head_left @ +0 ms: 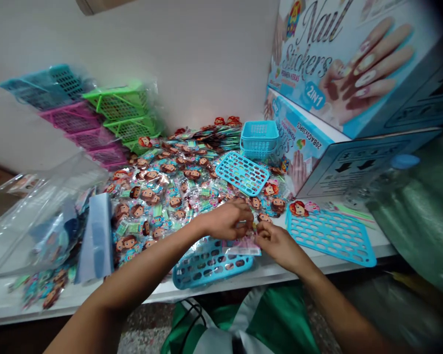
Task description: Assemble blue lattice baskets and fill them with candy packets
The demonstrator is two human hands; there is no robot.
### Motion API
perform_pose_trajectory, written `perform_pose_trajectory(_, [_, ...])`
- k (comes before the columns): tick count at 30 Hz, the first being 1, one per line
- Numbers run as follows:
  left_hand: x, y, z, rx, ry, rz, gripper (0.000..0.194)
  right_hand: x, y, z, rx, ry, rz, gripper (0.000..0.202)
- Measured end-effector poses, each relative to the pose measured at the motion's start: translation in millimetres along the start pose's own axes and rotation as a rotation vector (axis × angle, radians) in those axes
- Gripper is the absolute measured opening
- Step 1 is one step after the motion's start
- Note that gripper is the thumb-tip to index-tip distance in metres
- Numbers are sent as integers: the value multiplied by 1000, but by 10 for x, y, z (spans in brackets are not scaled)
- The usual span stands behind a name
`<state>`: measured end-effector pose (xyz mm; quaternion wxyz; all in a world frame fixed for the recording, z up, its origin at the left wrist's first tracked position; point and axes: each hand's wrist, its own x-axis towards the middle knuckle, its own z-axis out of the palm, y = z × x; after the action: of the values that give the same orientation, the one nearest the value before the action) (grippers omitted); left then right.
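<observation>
My left hand (231, 219) is closed, fingers curled at the top of a small clear plastic packet with pink print (243, 246). From the right, my right hand (275, 241) pinches the same packet near its edge. Part of the packet is hidden behind the fingers. Just beneath it, at the table's front edge, lies a blue plastic basket (212, 269) with oval holes. A blue perforated panel (332, 236) rests to the right of my hands, with a red-haired doll-picture packet (299, 209) at its upper corner.
Doll-picture packets (173, 187) cover the table's middle, another blue perforated panel (242, 173) on top. Behind stand small blue baskets (259, 135). Nail-sticker boxes (317, 118) are stacked at right. Wrapped green (127, 105) and pink baskets (92, 137) stand at back left, clear plastic (33, 231) nearer.
</observation>
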<state>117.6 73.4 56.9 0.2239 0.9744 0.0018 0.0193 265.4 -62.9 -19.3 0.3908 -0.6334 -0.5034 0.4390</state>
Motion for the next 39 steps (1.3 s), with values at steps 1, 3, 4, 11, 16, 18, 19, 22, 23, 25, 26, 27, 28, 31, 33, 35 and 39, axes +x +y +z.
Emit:
perform_pose_trajectory(1, [-5, 2, 4, 8, 15, 2, 11, 12, -24, 14, -73, 38, -18, 8])
perform_pose_trajectory(3, [-24, 3, 5, 20, 42, 8, 9, 41, -71, 32, -135, 64, -36, 6])
perform_pose_trajectory(4, [-36, 2, 2, 24, 58, 11, 9, 58, -92, 37, -121, 51, -33, 9])
perform_pose_trajectory(11, [-116, -20, -15, 38, 122, 12, 16, 167, -159, 57, 208, -235, 70, 23])
perform_pose_trajectory(16, [-342, 29, -58, 15, 220, -86, 25, 172, -127, 65, 196, -118, 67, 22])
perform_pose_trajectory(18, [-535, 47, -79, 13, 293, -179, 27, 161, -129, 62, 230, -65, 132, 28])
perform_pose_trajectory(19, [-650, 52, -83, 14, 327, -223, 28, 158, -136, 58, 254, -46, 169, 32])
perform_pose_trajectory(22, [-1009, 52, -54, 5, 413, -342, 27, 161, -162, 50, 317, 0, 265, 39])
perform_pose_trajectory(23, [-1116, 52, -31, 0, 432, -385, 26, 168, -170, 54, 335, 11, 284, 41])
perform_pose_trajectory(25, [-1285, 59, 27, -13, 452, -464, 24, 183, -181, 82, 359, 0, 307, 42])
perform_pose_trajectory(26, [-1343, 66, 57, -18, 458, -492, 23, 189, -184, 106, 363, -20, 313, 41])
perform_pose_trajectory(27, [-1383, 76, 87, -24, 457, -512, 23, 194, -187, 135, 358, -42, 312, 40])
perform_pose_trajectory(28, [-1408, 88, 113, -30, 449, -524, 24, 194, -189, 168, 345, -60, 304, 39])
perform_pose_trajectory(31, [-1423, 130, 178, -36, 414, -533, 24, 166, -187, 275, 293, -49, 226, 36])
perform_pose_trajectory(33, [-1418, 159, 209, -33, 398, -525, 24, 124, -181, 342, 263, -10, 163, 34])
perform_pose_trajectory(35, [-1425, 190, 232, -31, 403, -523, 25, 73, -177, 394, 194, 24, 118, 32])
perform_pose_trajectory(39, [-1533, 280, 305, -38, 534, -616, 27, -17, -174, 389, -26, 97, 4, 32])
